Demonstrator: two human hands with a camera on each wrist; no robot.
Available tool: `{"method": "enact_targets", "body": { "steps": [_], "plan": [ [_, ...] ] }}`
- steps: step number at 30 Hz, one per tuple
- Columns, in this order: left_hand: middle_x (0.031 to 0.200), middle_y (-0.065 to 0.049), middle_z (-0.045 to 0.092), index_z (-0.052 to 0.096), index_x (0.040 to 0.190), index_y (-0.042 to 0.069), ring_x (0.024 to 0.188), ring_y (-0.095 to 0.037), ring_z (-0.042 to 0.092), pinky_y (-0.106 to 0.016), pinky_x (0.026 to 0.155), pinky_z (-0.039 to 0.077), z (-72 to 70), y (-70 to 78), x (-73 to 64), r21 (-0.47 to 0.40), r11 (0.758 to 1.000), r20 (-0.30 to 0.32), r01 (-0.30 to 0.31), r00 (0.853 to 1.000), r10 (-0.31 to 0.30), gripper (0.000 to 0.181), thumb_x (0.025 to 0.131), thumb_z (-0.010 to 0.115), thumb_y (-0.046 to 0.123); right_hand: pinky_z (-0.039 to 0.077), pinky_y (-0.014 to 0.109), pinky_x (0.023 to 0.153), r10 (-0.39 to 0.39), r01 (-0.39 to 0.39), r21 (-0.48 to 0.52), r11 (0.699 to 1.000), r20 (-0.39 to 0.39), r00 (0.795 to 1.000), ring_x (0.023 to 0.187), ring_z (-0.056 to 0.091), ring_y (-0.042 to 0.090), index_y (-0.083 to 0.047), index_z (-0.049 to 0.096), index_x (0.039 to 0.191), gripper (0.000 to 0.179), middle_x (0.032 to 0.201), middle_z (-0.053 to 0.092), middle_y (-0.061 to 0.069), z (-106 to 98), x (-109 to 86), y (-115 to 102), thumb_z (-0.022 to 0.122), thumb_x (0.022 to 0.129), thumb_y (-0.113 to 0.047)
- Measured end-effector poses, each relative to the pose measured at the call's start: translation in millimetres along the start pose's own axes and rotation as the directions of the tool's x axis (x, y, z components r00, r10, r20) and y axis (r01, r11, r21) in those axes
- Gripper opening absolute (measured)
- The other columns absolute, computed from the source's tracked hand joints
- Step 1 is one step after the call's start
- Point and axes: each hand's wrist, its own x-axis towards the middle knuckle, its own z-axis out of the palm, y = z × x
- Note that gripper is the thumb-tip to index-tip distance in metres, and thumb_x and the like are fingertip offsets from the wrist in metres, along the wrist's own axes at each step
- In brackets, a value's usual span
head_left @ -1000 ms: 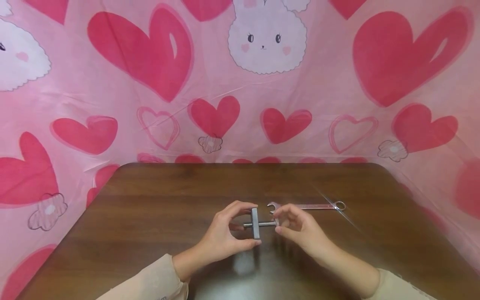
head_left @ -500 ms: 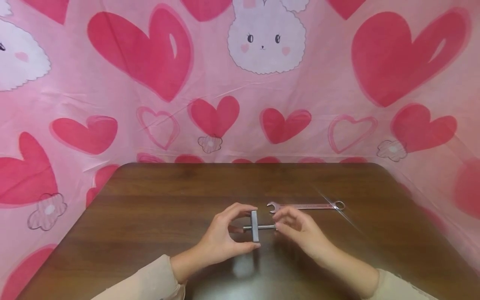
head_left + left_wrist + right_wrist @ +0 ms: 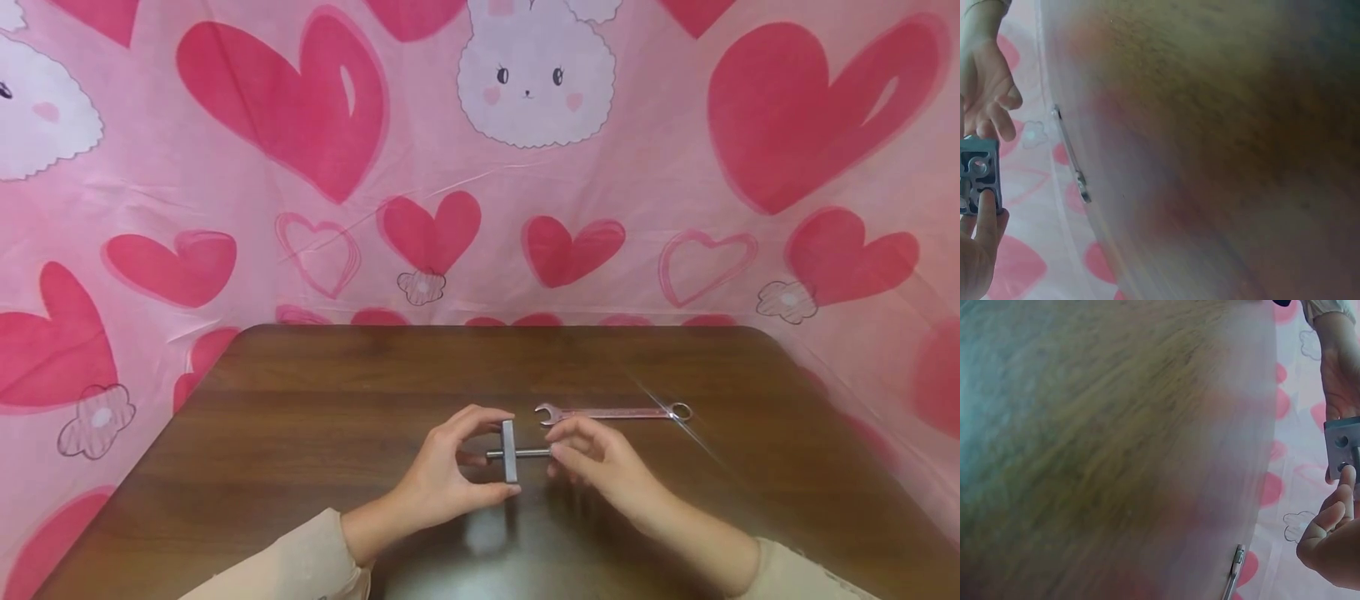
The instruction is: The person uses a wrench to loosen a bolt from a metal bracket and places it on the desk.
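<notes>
Between thumb and fingers, my left hand [image 3: 435, 479] holds a grey metal plate [image 3: 510, 452] on edge above the table. A bolt [image 3: 534, 453] runs level through the plate, its tip sticking out on the left side. At the bolt's right end, my right hand [image 3: 611, 462] pinches it with thumb and fingertips, which hide the head. In the left wrist view the metal plate [image 3: 980, 167] shows hollowed pockets and a round hole. Its other face, flat with round holes, appears in the right wrist view, where the plate [image 3: 1341, 442] is cut off by the frame edge.
A combination wrench [image 3: 615, 412] lies flat on the brown wooden table [image 3: 337, 400], just beyond my right hand, open end to the left. Behind the table hangs a pink cloth [image 3: 495, 175] with hearts and rabbits.
The plate and bolt have sunk slightly. My right thumb and fingers have shifted on the bolt's end, covering the head that showed earlier. The wrench has not moved.
</notes>
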Motion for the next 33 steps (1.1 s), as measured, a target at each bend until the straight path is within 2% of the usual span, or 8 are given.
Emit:
{"method": "enact_targets", "body": {
  "steps": [4, 8, 10, 14, 18, 23, 27, 33],
  "plan": [
    [0.118, -0.006, 0.065, 0.06, 0.128, 0.019, 0.113, -0.018, 0.064, -0.031, 0.072, 0.064, 0.7, 0.7, -0.3, -0.011, 1.0, 0.004, -0.001, 1.0, 0.001, 0.067, 0.069, 0.09, 0.01, 0.051, 0.024, 0.06, 0.034, -0.034, 0.009, 0.999, -0.007, 0.999, 0.068, 0.061, 0.012, 0.012, 0.054, 0.116, 0.034, 0.079, 0.069, -0.001, 1.6, 1.3, -3.1, 0.055, 0.101, -0.019],
    [0.118, -0.006, 0.064, 0.06, 0.129, 0.019, 0.113, -0.019, 0.064, -0.032, 0.073, 0.064, 0.8, 1.7, 0.4, -0.015, 1.0, 0.009, 0.001, 1.0, -0.001, 0.067, 0.069, 0.09, 0.011, 0.052, 0.024, 0.064, 0.06, -0.06, -0.008, 0.998, -0.037, 0.998, 0.075, 0.063, 0.012, 0.01, 0.055, 0.117, 0.035, 0.087, 0.068, 0.004, 2.6, 0.8, -5.9, 0.058, 0.1, -0.02],
    [0.118, -0.005, 0.064, 0.06, 0.129, 0.019, 0.113, -0.019, 0.063, -0.032, 0.073, 0.064, 0.5, 2.2, 0.6, -0.013, 1.0, 0.008, 0.004, 1.0, -0.004, 0.067, 0.069, 0.09, 0.01, 0.053, 0.024, 0.069, 0.045, -0.047, -0.029, 0.998, -0.059, 0.997, 0.082, 0.063, 0.012, 0.008, 0.056, 0.117, 0.033, 0.096, 0.068, 0.007, 3.4, 0.2, -6.4, 0.063, 0.097, -0.017],
    [0.119, -0.004, 0.064, 0.06, 0.128, 0.019, 0.113, -0.02, 0.063, -0.036, 0.074, 0.064, -0.3, 2.5, 1.1, -0.014, 1.0, 0.004, 0.016, 1.0, -0.016, 0.068, 0.069, 0.09, 0.01, 0.053, 0.023, 0.077, -0.033, 0.027, -0.077, 0.997, -0.082, 0.996, 0.087, 0.06, 0.01, 0.006, 0.057, 0.118, 0.033, 0.109, 0.067, 0.003, 5.2, 0.1, -5.2, 0.07, 0.09, -0.007],
    [0.118, -0.003, 0.064, 0.06, 0.128, 0.02, 0.113, -0.019, 0.064, -0.038, 0.075, 0.064, -0.4, 1.8, 1.6, -0.017, 1.0, 0.006, 0.024, 1.0, -0.024, 0.067, 0.069, 0.09, 0.011, 0.053, 0.023, 0.073, -0.068, 0.062, -0.09, 0.994, -0.071, 0.995, 0.083, 0.059, 0.009, 0.007, 0.057, 0.117, 0.033, 0.111, 0.064, 0.008, 5.5, 0.7, -4.0, 0.07, 0.088, -0.003],
    [0.118, -0.008, 0.064, 0.06, 0.128, 0.019, 0.111, -0.018, 0.064, -0.038, 0.074, 0.064, -0.3, 1.4, 1.7, -0.017, 1.0, -0.001, 0.021, 1.0, -0.021, 0.068, 0.068, 0.09, 0.011, 0.053, 0.026, 0.063, 0.029, -0.032, -0.065, 0.997, -0.045, 0.999, 0.076, 0.061, 0.013, 0.006, 0.056, 0.12, 0.033, 0.099, 0.068, 0.016, 1.2, 0.3, -4.5, 0.064, 0.096, -0.015],
    [0.119, -0.009, 0.065, 0.06, 0.128, 0.019, 0.111, -0.018, 0.064, -0.038, 0.074, 0.064, -0.1, 1.5, 1.9, -0.01, 1.0, -0.003, 0.019, 1.0, -0.019, 0.068, 0.068, 0.091, 0.01, 0.05, 0.026, 0.058, 0.066, -0.066, -0.035, 0.997, -0.018, 0.998, 0.068, 0.059, 0.012, 0.008, 0.055, 0.119, 0.035, 0.083, 0.069, 0.009, -2.0, 0.5, -5.1, 0.057, 0.101, -0.021],
    [0.119, -0.005, 0.064, 0.06, 0.129, 0.021, 0.112, -0.019, 0.064, -0.037, 0.075, 0.064, 0.0, 2.7, 2.2, -0.004, 1.0, 0.01, 0.025, 1.0, -0.024, 0.069, 0.068, 0.09, 0.012, 0.044, 0.022, 0.054, 0.067, -0.067, -0.003, 0.998, -0.024, 0.997, 0.064, 0.055, 0.011, 0.011, 0.055, 0.116, 0.036, 0.076, 0.065, -0.002, -1.0, 1.6, -6.8, 0.057, 0.101, -0.021]
  ]
}}
